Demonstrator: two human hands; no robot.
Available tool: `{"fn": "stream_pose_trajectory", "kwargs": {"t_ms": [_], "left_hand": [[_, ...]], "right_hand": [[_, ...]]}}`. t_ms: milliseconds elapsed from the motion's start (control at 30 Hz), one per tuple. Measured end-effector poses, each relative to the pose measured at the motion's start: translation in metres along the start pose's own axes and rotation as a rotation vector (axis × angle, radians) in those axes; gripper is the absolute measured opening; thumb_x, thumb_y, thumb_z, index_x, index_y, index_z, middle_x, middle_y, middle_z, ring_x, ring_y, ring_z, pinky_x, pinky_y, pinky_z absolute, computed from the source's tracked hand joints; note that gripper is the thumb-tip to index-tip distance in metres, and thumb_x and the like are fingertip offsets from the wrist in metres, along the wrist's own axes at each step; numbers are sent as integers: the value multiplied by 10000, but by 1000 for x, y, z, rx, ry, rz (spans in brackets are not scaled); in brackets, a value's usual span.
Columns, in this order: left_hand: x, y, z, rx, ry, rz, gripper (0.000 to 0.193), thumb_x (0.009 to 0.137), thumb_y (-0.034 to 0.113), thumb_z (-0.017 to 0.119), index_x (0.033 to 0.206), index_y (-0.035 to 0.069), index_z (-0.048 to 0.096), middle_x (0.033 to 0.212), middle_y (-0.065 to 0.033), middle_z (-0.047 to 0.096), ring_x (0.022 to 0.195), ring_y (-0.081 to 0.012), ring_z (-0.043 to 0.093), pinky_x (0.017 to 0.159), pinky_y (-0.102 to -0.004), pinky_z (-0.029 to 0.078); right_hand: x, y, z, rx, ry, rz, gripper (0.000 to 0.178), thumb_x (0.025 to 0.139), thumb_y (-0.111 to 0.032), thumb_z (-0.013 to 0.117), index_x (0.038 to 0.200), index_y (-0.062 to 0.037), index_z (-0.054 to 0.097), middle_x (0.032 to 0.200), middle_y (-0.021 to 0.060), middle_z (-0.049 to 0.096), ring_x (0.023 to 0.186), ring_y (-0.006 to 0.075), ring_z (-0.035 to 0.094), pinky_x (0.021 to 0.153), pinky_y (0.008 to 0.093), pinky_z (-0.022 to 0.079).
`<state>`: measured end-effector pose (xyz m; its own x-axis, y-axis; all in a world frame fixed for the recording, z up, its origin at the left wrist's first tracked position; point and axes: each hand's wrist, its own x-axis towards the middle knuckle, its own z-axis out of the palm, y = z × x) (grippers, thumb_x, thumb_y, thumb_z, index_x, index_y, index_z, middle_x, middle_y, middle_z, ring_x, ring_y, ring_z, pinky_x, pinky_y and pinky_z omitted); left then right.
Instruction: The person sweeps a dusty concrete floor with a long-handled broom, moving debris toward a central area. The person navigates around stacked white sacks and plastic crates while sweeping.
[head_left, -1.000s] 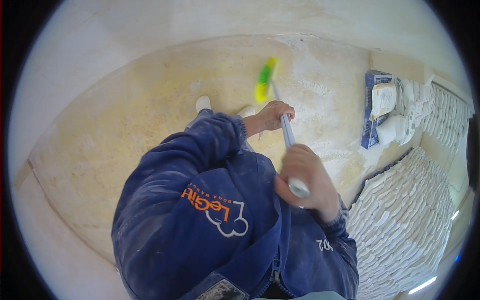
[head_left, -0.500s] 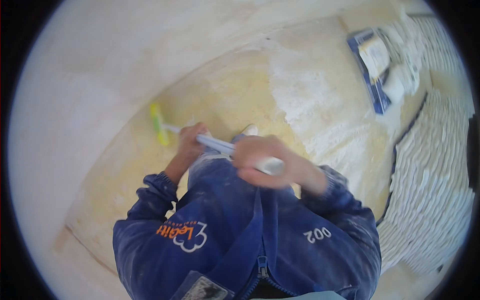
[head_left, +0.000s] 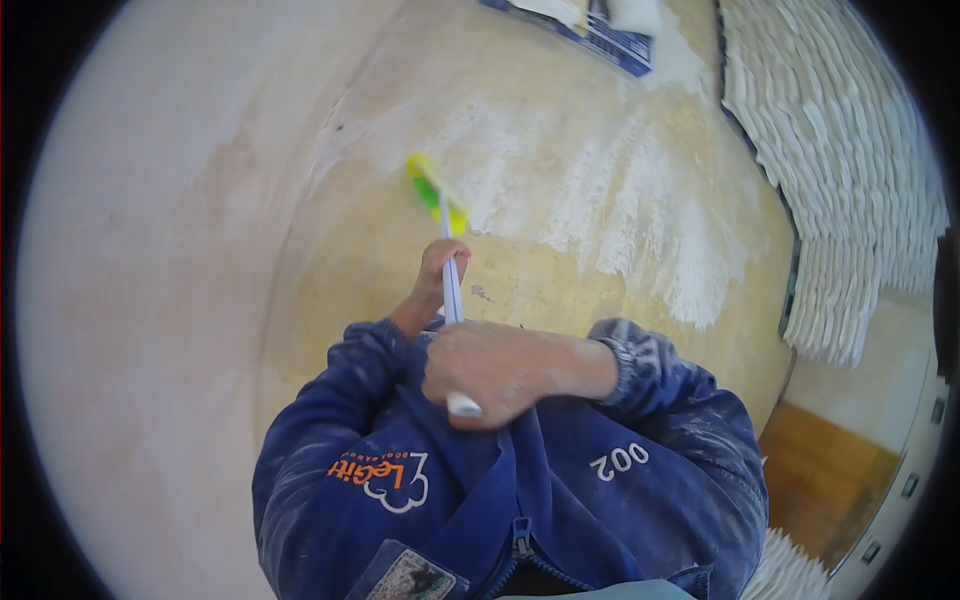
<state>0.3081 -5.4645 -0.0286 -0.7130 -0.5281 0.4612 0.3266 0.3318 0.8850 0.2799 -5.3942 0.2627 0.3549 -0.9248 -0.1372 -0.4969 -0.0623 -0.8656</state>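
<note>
A broom with a white and blue handle (head_left: 453, 288) and a yellow and green head (head_left: 435, 193) points away from my body. My left hand (head_left: 436, 275) is closed around the handle just below the head. Closer to my chest, my right hand (head_left: 490, 370) wraps the upper end, and the white tip sticks out of the fist. The broom head is at the edge of a spread of white powder (head_left: 650, 220) on the yellowish floor (head_left: 350, 280). Its bristles are too blurred to make out.
Stacked white, wavy-edged sheets or cloths (head_left: 840, 150) line the right side. A blue printed box (head_left: 600, 40) with white things on it lies at the far edge. A pale wall (head_left: 150, 250) rises on the left. At lower right is a brown panel (head_left: 825, 480).
My view has turned to the right, so the box and stacks sit elsewhere in the picture. The broom head has swung rightward to the powder, and both hands keep their hold.
</note>
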Motion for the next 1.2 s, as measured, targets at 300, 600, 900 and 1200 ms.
{"fn": "stream_pose_trajectory", "kwargs": {"t_ms": [300,600,900,1200], "left_hand": [[165,97,11,22,-400,42,130,720,12,637,779,93,554,682,-98,584,647,-306,594,588,-394,454],[136,-33,-153,551,-225,-299,120,711,64,652,741,111,545,575,-92,550,537,-345,575,506,-427,442],[294,-118,-83,213,-170,-146,154,706,147,668,691,114,518,566,-102,528,546,-342,572,509,-426,425],[414,-127,83,-219,-388,-4,122,723,119,648,696,111,530,601,-95,571,567,-344,588,529,-422,449]], "right_hand": [[-55,-44,-141,175,393,-452,164,770,-96,661,639,-61,569,612,64,555,570,264,551,582,384,448],[63,103,-198,748,512,47,206,799,-7,615,620,-47,523,627,29,536,600,167,506,695,344,450],[88,110,-304,371,480,-20,229,725,13,629,583,-57,462,598,65,484,555,233,477,634,361,426],[46,126,-392,-67,552,72,188,636,-20,693,616,-92,521,606,70,514,560,264,540,587,388,459]]}}
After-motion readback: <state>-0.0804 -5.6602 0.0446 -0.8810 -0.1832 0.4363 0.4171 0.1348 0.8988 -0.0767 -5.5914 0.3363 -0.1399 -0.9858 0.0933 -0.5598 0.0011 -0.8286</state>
